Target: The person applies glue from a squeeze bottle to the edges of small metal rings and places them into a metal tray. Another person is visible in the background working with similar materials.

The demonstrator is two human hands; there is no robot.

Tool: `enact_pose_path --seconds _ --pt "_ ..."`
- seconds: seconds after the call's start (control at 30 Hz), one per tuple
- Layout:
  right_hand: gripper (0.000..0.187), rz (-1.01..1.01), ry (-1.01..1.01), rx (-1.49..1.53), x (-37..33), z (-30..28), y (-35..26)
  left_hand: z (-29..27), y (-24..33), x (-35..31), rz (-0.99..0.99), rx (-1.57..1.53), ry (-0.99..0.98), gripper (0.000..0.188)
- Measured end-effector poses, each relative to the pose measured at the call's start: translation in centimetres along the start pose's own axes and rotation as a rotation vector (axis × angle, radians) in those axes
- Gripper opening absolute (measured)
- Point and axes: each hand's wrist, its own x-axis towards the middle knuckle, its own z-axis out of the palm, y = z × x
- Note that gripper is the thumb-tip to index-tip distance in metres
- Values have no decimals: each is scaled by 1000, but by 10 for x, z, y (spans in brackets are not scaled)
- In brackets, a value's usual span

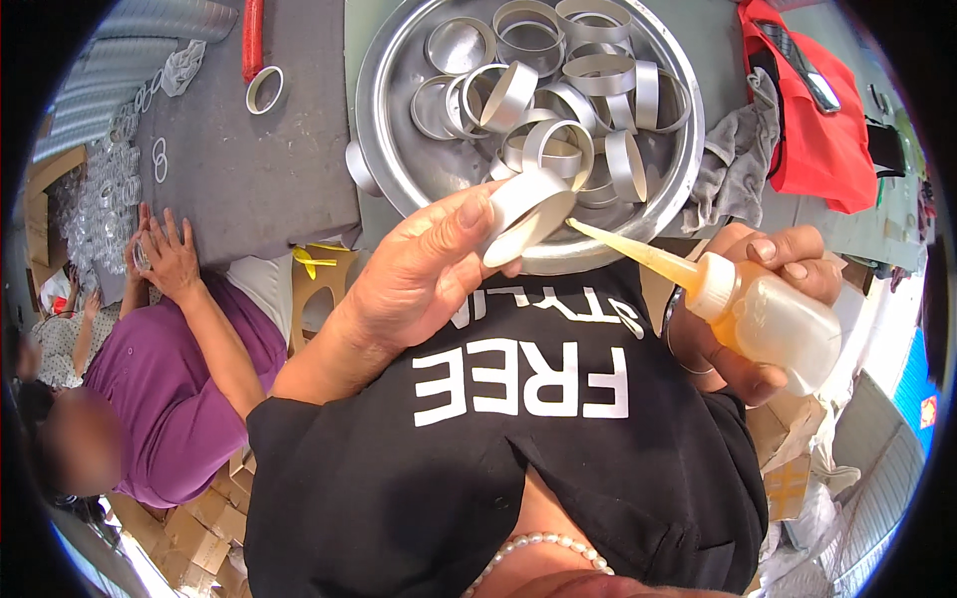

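Observation:
Between the thumb and fingers of my left hand (424, 269) is a wide silvery-white ring (530, 211), tilted over the near rim of a round metal tray (371, 120). My right hand (773, 284) grips a translucent squeeze bottle (783, 324) with a long yellowish nozzle and an amber liquid inside. The nozzle tip points left and lies close to the ring's edge; whether they touch I cannot tell. Several similar metal rings (600, 75) lie heaped and overlapping in the tray.
Right of the tray lie a grey cloth (733, 149) and a red bag (817, 140) with a phone (800, 68) on it. On the left table are a loose ring (264, 91), a red tube-like item (252, 40) and clear rings (112, 184). A co-worker in purple (189, 389) sits at left.

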Motion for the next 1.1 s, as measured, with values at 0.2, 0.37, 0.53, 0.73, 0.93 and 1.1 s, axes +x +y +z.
enact_pose_path --seconds 0.2,0.37,0.53,0.73,0.93,1.1 --pt "82 12 -186 70 5 -11 -1 0 1 7 16 112 -7 60" --pt "79 -12 72 -106 -2 -3 13 -8 2 29 448 532 141 44" --pt "78 34 134 -61 8 -5 14 -17 13 37 763 908 215 45" --pt "79 59 231 -61 6 -10 11 -7 2 34 838 1180 158 33" --pt "82 108 320 -7 4 -21 8 5 -5 22 618 1393 222 25" --pt "80 137 532 -65 12 -25 -1 11 -2 25 728 1471 37 33"
